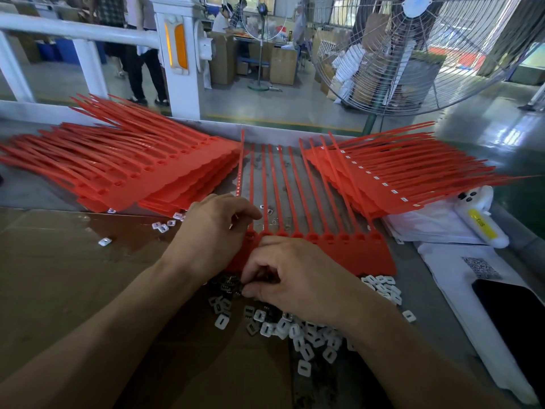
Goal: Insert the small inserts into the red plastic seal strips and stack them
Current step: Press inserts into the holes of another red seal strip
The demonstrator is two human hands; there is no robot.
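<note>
A red sheet of joined seal strips (348,255) lies flat in front of me, its thin tails pointing away. My left hand (212,228) rests on the sheet's left end, fingertips at the first strip's head. My right hand (298,276) sits at the sheet's near edge with thumb and fingers curled, pinching at small white inserts. A heap of white inserts (298,332) spreads below and around that hand. One stack of red strips (124,169) lies at the left, another stack (392,172) with white inserts showing lies at the right.
Brown cardboard (73,276) covers the near left of the table, with stray inserts (163,227) on it. A white bag and bottle (477,222), papers and a black phone (513,314) lie at the right. A large fan (413,51) and white railing (177,54) stand behind the table.
</note>
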